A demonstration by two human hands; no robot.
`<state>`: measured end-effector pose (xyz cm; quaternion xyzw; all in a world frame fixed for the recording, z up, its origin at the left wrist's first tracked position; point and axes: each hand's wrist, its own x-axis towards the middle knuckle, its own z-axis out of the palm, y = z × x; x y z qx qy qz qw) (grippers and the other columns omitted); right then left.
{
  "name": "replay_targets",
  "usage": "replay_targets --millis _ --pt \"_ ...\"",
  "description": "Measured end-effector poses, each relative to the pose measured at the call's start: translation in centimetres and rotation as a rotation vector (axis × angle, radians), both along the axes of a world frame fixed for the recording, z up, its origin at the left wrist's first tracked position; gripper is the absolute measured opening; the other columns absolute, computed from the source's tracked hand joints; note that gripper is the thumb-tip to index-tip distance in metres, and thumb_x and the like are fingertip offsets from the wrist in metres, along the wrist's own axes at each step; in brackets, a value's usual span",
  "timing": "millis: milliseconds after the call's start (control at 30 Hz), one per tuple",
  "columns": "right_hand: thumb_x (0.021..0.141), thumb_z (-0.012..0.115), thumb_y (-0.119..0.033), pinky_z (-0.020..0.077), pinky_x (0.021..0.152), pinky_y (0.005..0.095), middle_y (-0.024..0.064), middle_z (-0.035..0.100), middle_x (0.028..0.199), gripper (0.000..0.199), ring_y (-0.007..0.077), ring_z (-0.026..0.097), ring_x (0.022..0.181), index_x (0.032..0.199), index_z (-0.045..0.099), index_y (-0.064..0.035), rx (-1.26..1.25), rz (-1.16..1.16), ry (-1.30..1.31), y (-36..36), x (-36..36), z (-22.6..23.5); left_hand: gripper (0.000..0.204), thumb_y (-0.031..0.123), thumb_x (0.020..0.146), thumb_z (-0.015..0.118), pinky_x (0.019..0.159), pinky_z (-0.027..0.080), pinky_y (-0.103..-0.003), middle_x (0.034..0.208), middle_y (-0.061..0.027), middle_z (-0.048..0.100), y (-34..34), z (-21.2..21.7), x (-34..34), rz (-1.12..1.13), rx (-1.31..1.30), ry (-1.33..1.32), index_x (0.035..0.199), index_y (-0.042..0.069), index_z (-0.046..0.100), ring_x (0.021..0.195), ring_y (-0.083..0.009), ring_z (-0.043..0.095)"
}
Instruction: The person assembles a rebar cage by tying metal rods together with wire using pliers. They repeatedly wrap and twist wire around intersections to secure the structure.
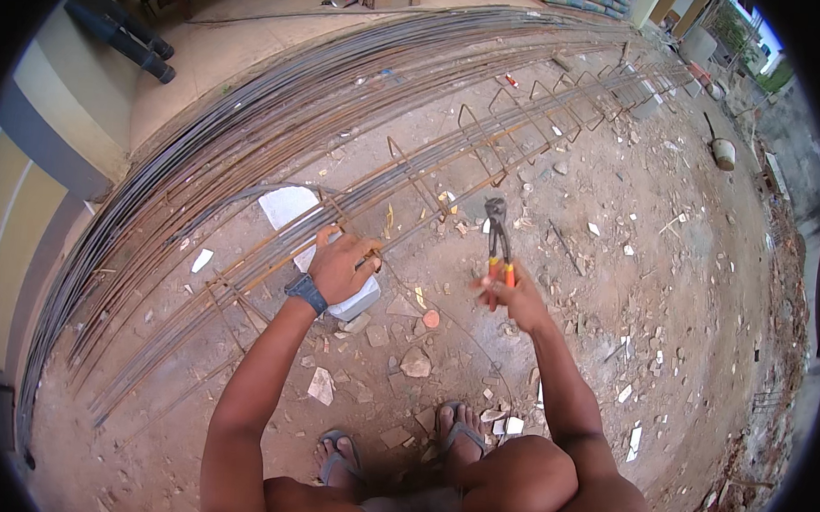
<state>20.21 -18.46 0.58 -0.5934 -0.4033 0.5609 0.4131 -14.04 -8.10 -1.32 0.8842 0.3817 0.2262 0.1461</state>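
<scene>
Two hands at work over a long rebar cage (451, 179) laid on the dirt ground (667, 297). Left hand (343, 267), with a dark wristwatch (307, 292) on its wrist, clenched on the near bars of the cage just where a stirrup crosses them, above a pale block (357, 301) propping the bars. Right hand (512, 294) apart from the cage, grasping a pair of pincers (496, 242) by the orange and red handles, dark head pointing up and away, jaws close together, nothing visibly between them. Thin tie wire possibly under the left fingers, too small to tell. Square stirrups (485, 144) standing upright along the cage, one after another toward the far right. Behind the cage, a thick bundle of straight bars (278, 110) curving across the view. A flat white slab (287, 205) under the cage beside the left hand. Rubble and broken stone (415, 362) scattered about near the feet in sandals (461, 435). Farther right, a small bucket (724, 154) well apart from everything in hand.
</scene>
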Motion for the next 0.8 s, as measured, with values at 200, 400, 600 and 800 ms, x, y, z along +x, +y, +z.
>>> replay_targets --millis 200,400,600,800 --pt "0.105 0.054 -0.034 0.0451 0.051 0.0289 0.0044 0.063 0.069 0.037 0.0102 0.056 0.056 0.124 0.059 -0.0027 -0.301 0.224 -0.158 -4.9 -4.3 -7.0 0.028 0.034 0.099 0.059 0.109 0.024 -0.048 0.099 -0.0108 0.072 0.3 1.0 0.7 0.031 -0.076 0.006 0.114 0.013 0.070 0.101 -0.0261 0.065" --pt "0.104 0.058 -0.033 0.0490 0.078 0.0275 -0.0004 0.065 0.101 0.041 0.0094 0.058 0.088 0.139 0.057 -0.0111 -0.106 0.360 -0.144 -3.2 -5.8 -5.5 0.021 0.030 0.097 0.060 0.109 0.025 -0.046 0.094 -0.0067 0.074 0.7 0.2 0.4 0.002 -0.094 -0.123 0.109 0.016 0.068 0.097 -0.0227 0.066" --pt "0.104 0.058 -0.032 0.0482 0.087 0.0271 0.0004 0.064 0.111 0.044 0.0098 0.057 0.098 0.141 0.054 -0.0079 -0.174 0.404 -0.158 -2.4 -6.2 -3.8 0.023 0.026 0.089 0.070 0.108 0.027 -0.046 0.090 -0.0057 0.072 0.0 1.3 0.6 0.000 -0.112 -0.107 0.109 0.016 0.067 0.093 -0.0234 0.067" --pt "0.102 0.059 -0.035 0.0512 0.087 0.0351 0.0107 0.069 0.112 0.046 0.0231 0.066 0.097 0.140 0.055 -0.0092 0.180 0.318 -0.301 -3.4 -6.2 -5.8 0.029 0.023 0.086 0.071 0.106 0.033 -0.045 0.086 -0.0093 0.070 0.4 -0.1 0.9 -0.011 0.046 -0.114 0.114 0.016 0.068 0.090 -0.0267 0.066"
